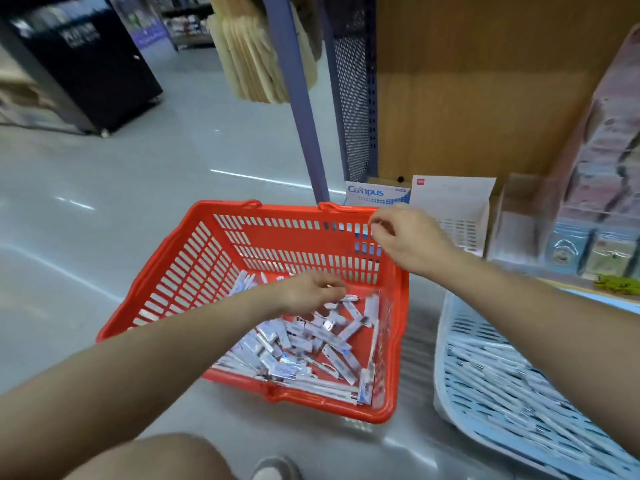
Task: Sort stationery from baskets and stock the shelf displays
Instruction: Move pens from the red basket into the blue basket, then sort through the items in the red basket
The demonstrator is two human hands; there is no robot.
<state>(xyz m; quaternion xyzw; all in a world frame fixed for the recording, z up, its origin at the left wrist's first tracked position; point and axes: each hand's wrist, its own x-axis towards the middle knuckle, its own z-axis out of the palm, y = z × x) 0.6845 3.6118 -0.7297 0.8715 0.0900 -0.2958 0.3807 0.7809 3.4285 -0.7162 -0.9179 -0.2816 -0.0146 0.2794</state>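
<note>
Head cam: L hand (310, 294) reaches into red basket (194, 271), fingers curled over small white stationery packs (311, 344) heaped at its bottom; grip unclear. R hand (410, 237) hangs above basket's far R corner, fingers curled; can't tell if holding anything. Pale blue tray (441, 358) w/ similar packs sits just beside.

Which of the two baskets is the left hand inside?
The red basket: the left hand is down among its white packets. The pale blue basket at the right holds no hand.
</note>
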